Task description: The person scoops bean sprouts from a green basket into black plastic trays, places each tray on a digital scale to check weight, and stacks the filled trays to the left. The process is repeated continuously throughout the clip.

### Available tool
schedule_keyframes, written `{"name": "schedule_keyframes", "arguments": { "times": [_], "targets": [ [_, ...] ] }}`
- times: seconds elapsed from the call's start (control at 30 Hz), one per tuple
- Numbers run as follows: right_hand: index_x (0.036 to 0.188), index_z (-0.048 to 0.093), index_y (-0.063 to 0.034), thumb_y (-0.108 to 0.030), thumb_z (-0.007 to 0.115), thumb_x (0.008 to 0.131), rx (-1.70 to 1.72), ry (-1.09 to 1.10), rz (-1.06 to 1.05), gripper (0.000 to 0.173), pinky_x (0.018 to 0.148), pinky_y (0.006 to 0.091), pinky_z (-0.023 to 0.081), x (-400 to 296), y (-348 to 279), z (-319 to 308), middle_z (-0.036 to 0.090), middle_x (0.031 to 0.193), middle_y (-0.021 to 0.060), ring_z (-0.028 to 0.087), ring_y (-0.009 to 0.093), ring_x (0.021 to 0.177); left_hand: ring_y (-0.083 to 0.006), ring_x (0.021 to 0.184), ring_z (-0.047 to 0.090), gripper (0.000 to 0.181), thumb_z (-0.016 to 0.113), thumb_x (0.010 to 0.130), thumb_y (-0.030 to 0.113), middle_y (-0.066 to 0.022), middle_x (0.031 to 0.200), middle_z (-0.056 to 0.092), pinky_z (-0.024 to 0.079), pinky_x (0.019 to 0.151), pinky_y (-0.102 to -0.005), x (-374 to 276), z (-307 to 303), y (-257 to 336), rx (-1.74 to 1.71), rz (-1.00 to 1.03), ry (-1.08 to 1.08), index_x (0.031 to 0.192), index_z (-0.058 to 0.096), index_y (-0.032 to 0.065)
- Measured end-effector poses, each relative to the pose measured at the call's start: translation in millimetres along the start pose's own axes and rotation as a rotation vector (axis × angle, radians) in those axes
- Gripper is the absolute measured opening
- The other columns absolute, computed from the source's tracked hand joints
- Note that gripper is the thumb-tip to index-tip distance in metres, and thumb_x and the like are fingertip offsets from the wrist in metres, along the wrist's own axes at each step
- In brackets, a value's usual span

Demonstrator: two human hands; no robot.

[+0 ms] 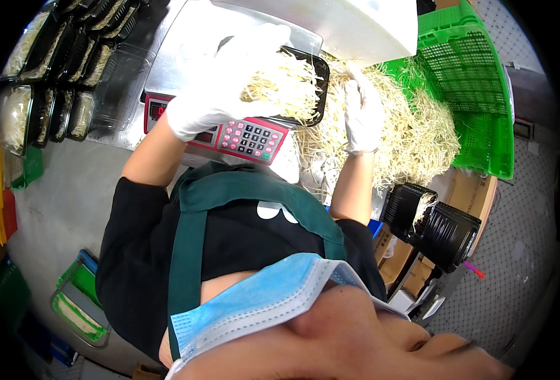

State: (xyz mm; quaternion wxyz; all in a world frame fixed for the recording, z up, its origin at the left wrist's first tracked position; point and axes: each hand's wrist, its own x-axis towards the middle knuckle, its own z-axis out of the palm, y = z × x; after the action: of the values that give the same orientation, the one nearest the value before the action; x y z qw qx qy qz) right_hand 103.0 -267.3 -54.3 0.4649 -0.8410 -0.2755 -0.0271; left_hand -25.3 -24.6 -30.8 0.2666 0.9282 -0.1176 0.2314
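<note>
A white glove covers my left hand [213, 90], which grips a black plastic tray [325, 78] heaped with pale bean sprouts [284, 88]. Its thumb lies along the near side and its fingers reach over the far side. Under the tray is an electronic scale with a steel platform [163, 71] and a red-framed keypad [251, 141]. Glare washes out much of the glove and platform. To the right of the tray, my gloved right hand [363, 111] rests against a large loose pile of bean sprouts [403, 128]. Whether its fingers hold any sprouts is hidden.
Filled black trays [47, 52] stand in rows at the left, beside clear plastic lids [123, 85]. A white box-like container [370, 28] rises behind the pile. A green perforated crate [479, 95] lies tipped at the right. Stacked black trays [446, 232] sit at the near right.
</note>
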Motion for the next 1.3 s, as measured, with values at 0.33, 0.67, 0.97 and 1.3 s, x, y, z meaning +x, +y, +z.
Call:
{"name": "schedule_keyframes", "arguments": {
  "times": [0.33,0.67,0.97,1.3],
  "targets": [
    [0.125,0.048,-0.0027,-0.034,0.058,0.084,-0.223,-0.275,-0.329,0.053,0.088,0.0414,0.046,9,-58,71,0.060,0.110,0.0228,0.059,0.036,0.101,-0.0325,0.119,0.045,0.073,0.064,0.077,0.046,-0.0137,0.130,0.048,0.036,0.098,-0.0506,-7,44,-17,-0.194,0.068,0.121,0.135,0.040,0.0099],
    [0.128,0.051,0.0016,-0.017,0.058,0.088,-0.013,-0.197,-0.285,0.044,0.104,0.0360,0.035,11,-63,31,0.053,0.130,0.0180,0.049,0.028,0.123,-0.0331,0.127,0.037,0.081,0.074,0.074,0.034,-0.0197,0.135,0.042,0.030,0.105,-0.0404,-76,-32,-21,-0.442,-0.378,0.215,0.139,0.035,0.0049],
    [0.125,0.051,0.0059,-0.025,0.045,0.096,0.238,0.137,-0.130,0.043,0.102,0.0375,0.037,-14,-50,15,0.054,0.128,0.0186,0.052,0.026,0.118,-0.0117,0.078,0.062,0.024,0.067,0.085,0.012,-0.0073,0.093,0.065,0.048,0.065,-0.0225,-245,-1,-149,-0.647,-1.125,1.347,0.106,0.059,0.0020],
    [0.128,0.049,0.0045,-0.039,0.048,0.094,0.367,0.262,0.056,0.055,0.097,0.0378,0.039,-47,-16,-10,0.055,0.126,0.0174,0.057,0.024,0.107,-0.0082,0.070,0.056,0.027,0.050,0.096,0.020,-0.0037,0.084,0.065,0.047,0.067,-0.0218,-200,-51,-160,-0.033,-0.901,0.824,0.111,0.065,0.0028]
  ]
}}
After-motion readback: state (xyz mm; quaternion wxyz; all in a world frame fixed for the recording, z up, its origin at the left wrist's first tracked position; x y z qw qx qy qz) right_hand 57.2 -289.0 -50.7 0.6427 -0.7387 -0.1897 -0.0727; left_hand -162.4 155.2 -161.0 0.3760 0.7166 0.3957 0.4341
